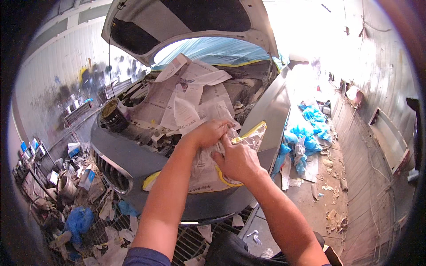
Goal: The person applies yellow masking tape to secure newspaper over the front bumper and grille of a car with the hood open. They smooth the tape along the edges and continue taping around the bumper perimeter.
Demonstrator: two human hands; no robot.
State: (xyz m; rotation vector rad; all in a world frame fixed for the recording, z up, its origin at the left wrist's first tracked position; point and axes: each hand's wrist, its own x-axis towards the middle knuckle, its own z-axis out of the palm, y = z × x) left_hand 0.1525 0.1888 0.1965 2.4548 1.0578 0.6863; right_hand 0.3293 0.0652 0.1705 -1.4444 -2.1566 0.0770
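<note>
Sheets of newspaper point(205, 166) cover the headlight area at the front corner of a grey car. Yellow masking tape point(254, 132) edges the paper. My left hand point(214, 133) is at the paper's upper part, fingers bent together on a crumpled edge. Just below and to the right, my right hand point(238, 160) lies against the paper, its index finger reaching up to the left fingertips and its thumb apart. What lies under both palms is hidden. More newspaper point(191, 95) is spread over the engine bay.
The car's hood point(186, 22) stands raised, with blue plastic film point(213, 51) behind it. The grey bumper point(133, 164) curves across the front. Blue plastic point(306, 133) and scraps lie on the right floor. At left, a cluttered rack point(37, 164) stands beside litter on a floor grate point(191, 244).
</note>
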